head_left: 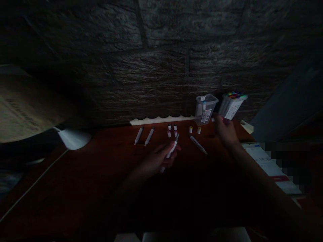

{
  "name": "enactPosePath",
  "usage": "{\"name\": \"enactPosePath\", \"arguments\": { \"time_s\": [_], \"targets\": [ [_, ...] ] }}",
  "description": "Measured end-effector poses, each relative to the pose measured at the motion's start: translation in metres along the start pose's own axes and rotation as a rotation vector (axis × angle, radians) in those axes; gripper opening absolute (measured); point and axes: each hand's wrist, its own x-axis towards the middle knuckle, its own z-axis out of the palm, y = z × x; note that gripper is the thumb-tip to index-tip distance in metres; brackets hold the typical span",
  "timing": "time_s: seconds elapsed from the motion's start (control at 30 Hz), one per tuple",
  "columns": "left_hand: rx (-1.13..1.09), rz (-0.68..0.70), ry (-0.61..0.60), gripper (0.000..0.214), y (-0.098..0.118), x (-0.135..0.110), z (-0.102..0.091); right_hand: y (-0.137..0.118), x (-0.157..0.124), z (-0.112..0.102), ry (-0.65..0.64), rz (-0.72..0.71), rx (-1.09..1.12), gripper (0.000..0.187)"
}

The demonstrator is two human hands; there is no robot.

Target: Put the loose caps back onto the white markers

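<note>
My left hand (164, 157) is closed around a white marker (172, 150), its dark tip end bare and pointing up and away. Off to the right, my right hand (225, 130) is closed, with a small pale thing (213, 120) at its fingertips, too dim to name. An uncapped marker (199, 145) lies slanted on the table between the hands. Two more uncapped markers, one (138, 135) beside the other (149, 136), lie to the left. Beyond my left hand stand two black-topped caps (169, 127) and two pink caps (169, 133); two yellow-topped caps (190, 129) stand further right.
Against the stone wall (161, 67) stand a clear plastic box (206, 110) with a marker inside and a second box (232, 105) full of colourful markers. A white wavy-edged strip (161, 120) runs along the wall. A white lamp-like cone (74, 138) is at left, a white carton (270, 166) at right.
</note>
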Motion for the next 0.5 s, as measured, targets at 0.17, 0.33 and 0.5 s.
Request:
{"name": "enactPosePath", "arguments": {
  "time_s": [0.17,0.33,0.5],
  "targets": [
    [-0.171,0.133,-0.009,0.028,0.0,0.006,-0.003,-0.001,-0.011,0.016,-0.142,-0.136,-0.295,0.04],
    [-0.199,0.239,0.017,0.027,0.001,0.004,-0.007,0.012,-0.009,0.008,-0.321,-0.16,-0.505,0.029],
    [-0.197,0.275,0.028,0.023,0.0,0.005,-0.012,0.031,0.0,-0.006,-0.477,-0.214,-0.567,0.016]
  ]
}}
